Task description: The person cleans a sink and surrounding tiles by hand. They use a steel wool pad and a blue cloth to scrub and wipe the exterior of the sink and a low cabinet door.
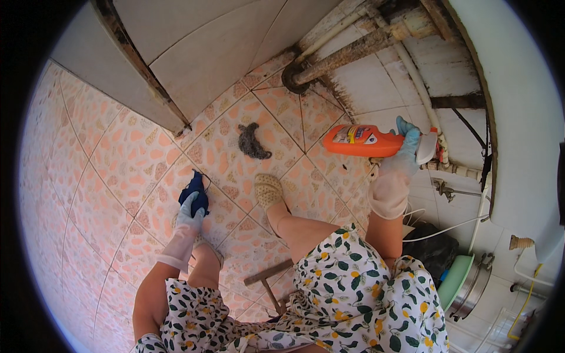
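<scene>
My left hand (pixel 191 209), in a pale blue and white rubber glove, grips a dark blue cloth (pixel 194 194) above the tiled floor at the left. At the right, my right hand (pixel 407 148), gloved alike, is closed around the neck of an orange spray bottle (pixel 362 140). The bottle lies sideways in my grip, its white and red trigger head pointing right and its base left. A clump of dark grey scouring wool (pixel 252 141) rests on the floor between my hands, beyond my beige woven shoe (pixel 268 190).
Stained pipes (pixel 348 55) run along the tiled wall at the upper right, above a metal tap (pixel 446 189). A panel edge (pixel 141 66) stands upper left. Right of my legs are a black bag (pixel 428 247), a green basin (pixel 457 282) and a metal pot (pixel 474 287). A wooden stool (pixel 269 273) is beneath me.
</scene>
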`<act>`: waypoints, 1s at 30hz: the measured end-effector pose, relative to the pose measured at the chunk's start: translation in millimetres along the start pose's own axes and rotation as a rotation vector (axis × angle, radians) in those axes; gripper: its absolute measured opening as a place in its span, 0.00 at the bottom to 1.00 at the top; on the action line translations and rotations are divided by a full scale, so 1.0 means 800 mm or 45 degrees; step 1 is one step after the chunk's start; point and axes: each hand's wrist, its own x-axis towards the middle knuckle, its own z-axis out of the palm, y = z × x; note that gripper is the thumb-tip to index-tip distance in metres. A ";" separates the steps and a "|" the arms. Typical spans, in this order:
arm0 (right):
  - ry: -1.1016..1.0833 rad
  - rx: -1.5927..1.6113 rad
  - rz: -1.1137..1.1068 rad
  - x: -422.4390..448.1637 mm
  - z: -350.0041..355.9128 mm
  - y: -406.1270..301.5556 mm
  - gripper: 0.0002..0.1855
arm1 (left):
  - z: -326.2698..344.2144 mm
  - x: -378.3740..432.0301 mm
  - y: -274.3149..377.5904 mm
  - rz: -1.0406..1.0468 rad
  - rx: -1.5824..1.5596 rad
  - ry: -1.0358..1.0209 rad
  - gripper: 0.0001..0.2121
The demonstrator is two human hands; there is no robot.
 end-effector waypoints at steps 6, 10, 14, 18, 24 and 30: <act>-0.212 -0.072 -0.343 -0.016 0.024 -0.036 0.26 | 0.003 0.004 -0.012 -0.006 -0.080 -0.004 0.24; -0.252 -0.038 -0.357 -0.017 0.034 -0.045 0.31 | 0.001 0.003 -0.008 -0.038 -0.080 -0.020 0.24; -0.271 -0.014 -0.110 -0.031 0.030 -0.024 0.35 | 0.004 0.003 -0.001 -0.009 -0.082 -0.002 0.24; -0.359 -0.181 -0.101 -0.030 0.022 -0.008 0.32 | 0.000 0.004 -0.004 -0.004 -0.071 -0.025 0.24; -0.404 -0.307 -0.101 -0.037 0.021 0.003 0.24 | 0.003 0.006 -0.011 0.033 -0.098 -0.019 0.24; -0.416 -0.240 0.062 -0.036 0.017 0.040 0.17 | 0.003 0.004 -0.004 0.011 -0.086 -0.023 0.24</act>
